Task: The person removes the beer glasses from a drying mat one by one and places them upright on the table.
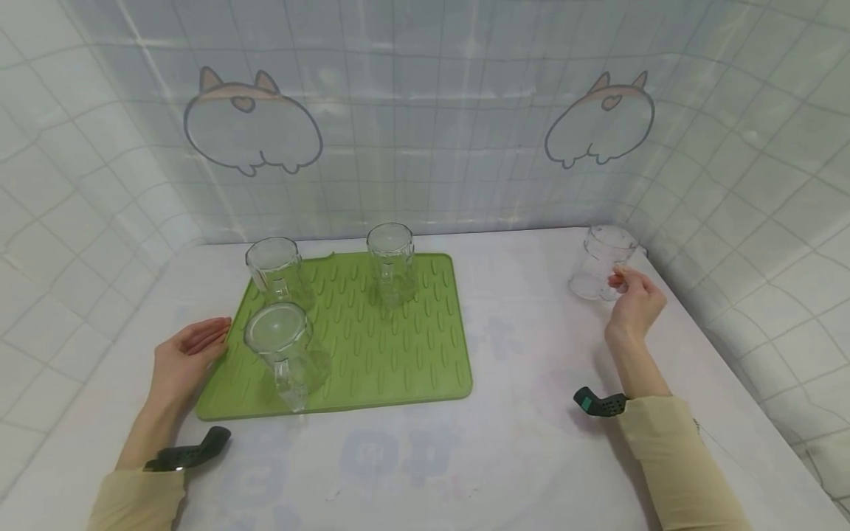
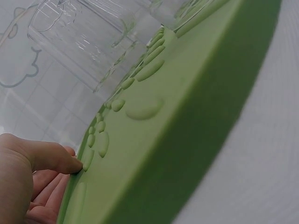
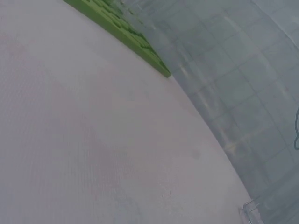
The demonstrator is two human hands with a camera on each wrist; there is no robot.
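My left hand (image 1: 189,358) is at the left edge of a green ribbed drying mat (image 1: 392,376), pinching it. In the left wrist view, the thumb (image 2: 58,158) meets the mat's edge, with curled fingers beside it. Far to the right, my right hand (image 1: 634,299) grips the handle of a clear glass mug (image 1: 591,262) standing on the white surface. Only a sliver of that mug (image 3: 250,212) enters the right wrist view, and the hand is outside it. Three more glass mugs are on the mat: back left (image 1: 272,269), front left (image 1: 279,332) and back middle (image 1: 392,254).
A white cloth (image 1: 524,442) with faint blue prints covers the table. Behind it rises a grid-patterned curtain (image 1: 432,147) with two cartoon animal drawings, and similar sheets (image 1: 783,243) flank both sides. Each wrist wears a dark strap.
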